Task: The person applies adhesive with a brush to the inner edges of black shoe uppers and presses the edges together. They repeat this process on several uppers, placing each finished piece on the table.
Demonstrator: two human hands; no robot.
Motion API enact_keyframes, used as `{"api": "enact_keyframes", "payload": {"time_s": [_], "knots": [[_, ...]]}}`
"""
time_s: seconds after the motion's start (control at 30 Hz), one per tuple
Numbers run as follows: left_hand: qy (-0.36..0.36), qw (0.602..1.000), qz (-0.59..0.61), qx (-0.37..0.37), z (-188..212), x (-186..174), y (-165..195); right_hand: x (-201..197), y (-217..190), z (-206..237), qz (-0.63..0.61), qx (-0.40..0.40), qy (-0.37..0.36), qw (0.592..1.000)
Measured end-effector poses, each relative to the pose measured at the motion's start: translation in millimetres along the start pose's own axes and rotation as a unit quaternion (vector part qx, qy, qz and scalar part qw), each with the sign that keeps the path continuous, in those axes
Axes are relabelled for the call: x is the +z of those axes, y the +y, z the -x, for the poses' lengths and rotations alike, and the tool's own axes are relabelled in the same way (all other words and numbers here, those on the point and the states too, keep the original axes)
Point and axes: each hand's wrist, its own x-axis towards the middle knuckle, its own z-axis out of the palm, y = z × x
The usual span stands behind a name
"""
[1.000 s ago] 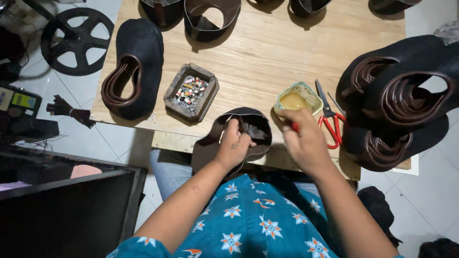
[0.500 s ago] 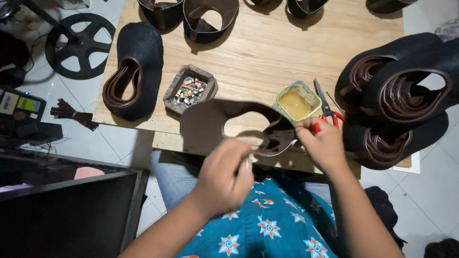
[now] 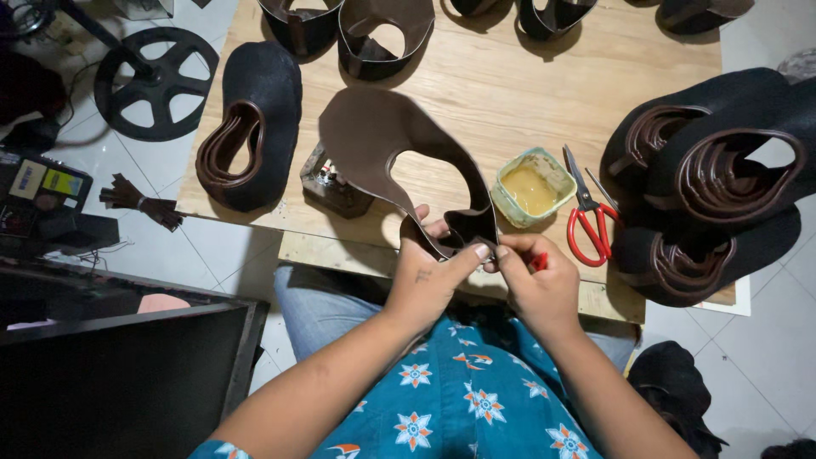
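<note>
Dark device (image 3: 38, 191) far left, rectangular yellow and blue labels on top.

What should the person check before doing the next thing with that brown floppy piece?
1. Both hands gripping the curved brown leather piece: ok, left hand and right hand pinch its lower edge.
2. Piece clear of the green pot of yellow glue: ok, it passes beside it.
3. Red-handled scissors out of the way: ok, flat on the wooden board.
4. Small red thing in right hand: cannot tell what.
5. Glue on the edge: cannot tell.
</note>
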Motion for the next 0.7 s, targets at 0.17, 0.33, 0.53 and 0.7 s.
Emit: {"api": "enact_keyframes", "payload": {"time_s": [0.17, 0.33, 0.53, 0.7], "knots": [[0.028, 0.994, -0.063, 0.090, -11.8, -8.3, -16.0, -7.5, 7.3, -5.8, 0.145, 0.037, -0.017, 0.989], [0.051, 0.964, -0.208, 0.156, -27.1, -28.0, -22.5, -44.9, -19.9, -31.4, 0.128, -0.119, 0.013, 0.984], [0.074, 0.948, -0.255, 0.174, -46.8, -37.7, -37.3, -68.1, -39.5, -76.0, 0.159, 0.004, 0.055, 0.986], [0.059, 0.952, -0.234, 0.189, -58.5, -51.9, -55.1, -55.2, -26.5, -104.0, 0.447, -0.204, -0.029, 0.871]]}}
